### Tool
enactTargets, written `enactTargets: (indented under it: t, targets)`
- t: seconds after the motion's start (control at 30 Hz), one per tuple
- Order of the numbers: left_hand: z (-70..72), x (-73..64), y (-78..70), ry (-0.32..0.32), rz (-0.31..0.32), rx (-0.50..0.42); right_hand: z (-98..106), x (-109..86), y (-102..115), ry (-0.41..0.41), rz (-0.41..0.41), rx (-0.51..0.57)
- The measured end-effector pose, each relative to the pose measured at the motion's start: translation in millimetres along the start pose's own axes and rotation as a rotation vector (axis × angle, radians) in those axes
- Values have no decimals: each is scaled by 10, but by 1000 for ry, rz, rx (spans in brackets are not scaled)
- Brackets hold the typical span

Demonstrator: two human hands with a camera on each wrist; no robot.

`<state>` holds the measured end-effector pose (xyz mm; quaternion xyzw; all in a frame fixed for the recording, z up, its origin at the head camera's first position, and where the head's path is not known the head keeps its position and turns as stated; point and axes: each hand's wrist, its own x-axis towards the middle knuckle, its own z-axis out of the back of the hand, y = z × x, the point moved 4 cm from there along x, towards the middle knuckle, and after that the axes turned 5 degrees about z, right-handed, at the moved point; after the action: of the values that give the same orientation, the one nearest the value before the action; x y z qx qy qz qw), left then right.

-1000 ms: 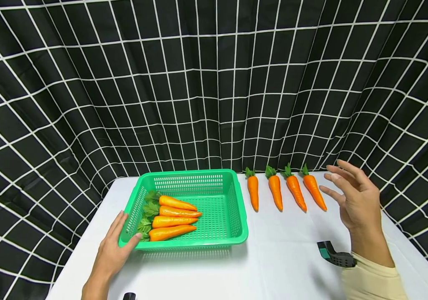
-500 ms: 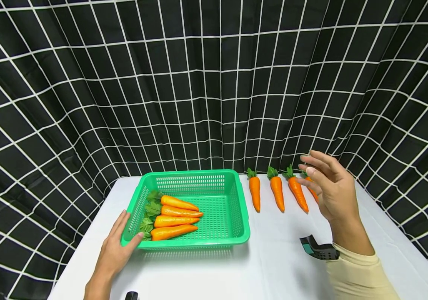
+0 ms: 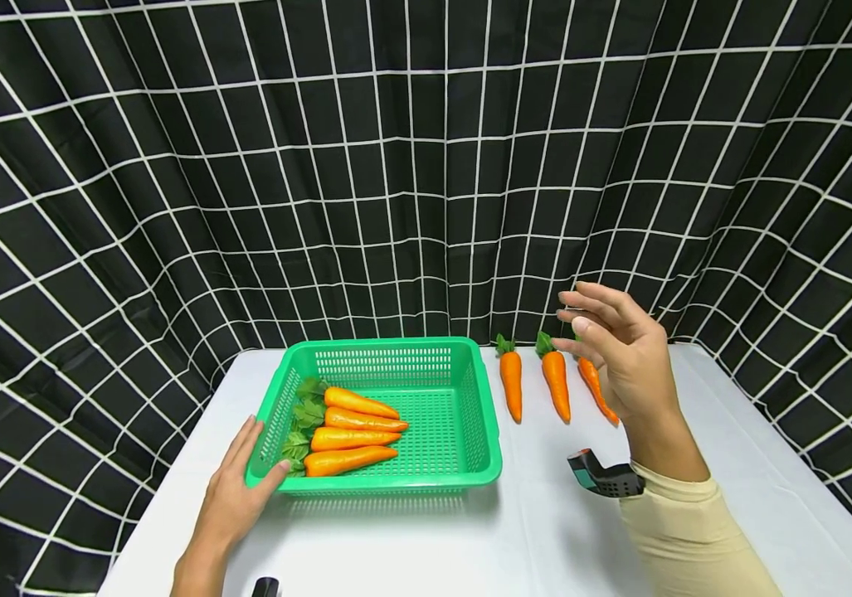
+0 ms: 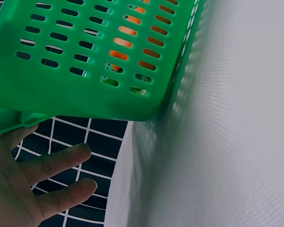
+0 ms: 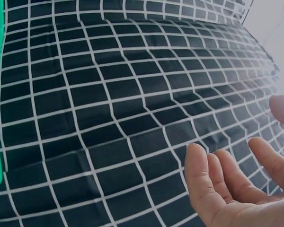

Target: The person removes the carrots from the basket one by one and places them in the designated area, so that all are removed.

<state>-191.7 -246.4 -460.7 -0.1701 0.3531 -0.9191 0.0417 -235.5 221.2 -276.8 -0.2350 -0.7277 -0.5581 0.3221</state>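
A green plastic basket (image 3: 388, 482) holds several orange carrots (image 3: 354, 439) lying side by side, their leafy tops at its left wall. My left hand (image 3: 235, 497) is at the basket's left end, fingers straight along the outside and thumb over the near-left corner. Spread fingers (image 4: 57, 163) also show in the left wrist view, right at the rim. To the right of the basket, more carrots (image 3: 513, 385) lie in a row on the table. My right hand (image 3: 630, 361) hovers over the row's right end with loosely bent fingers, holding nothing and hiding part of the row.
A white cloth covers the table (image 3: 545, 514). Behind and on both sides hangs a black curtain (image 3: 396, 166) with a white grid. A dark wrist-worn device (image 3: 605, 479) sits at the right wrist, and another dark piece (image 3: 266, 587) shows at the bottom edge.
My right hand has moved left, from beside the rightmost carrot to over the row, now covering that carrot. The left hand stays at the basket; the head view has shifted slightly.
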Motion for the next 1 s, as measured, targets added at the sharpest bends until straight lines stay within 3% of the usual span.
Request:
enactTargets:
  t: [0.3,0.53,1.0]
  targets:
    - [0,5,7,-2,-11,0,-249,162,-107,62,-24,14]
    - [1,6,8,5,-3,-5,-485,256,-309,113,-70,-39]
    - [-6,13,19,8,4,-4,-963,506,-855,336,-117,-16]
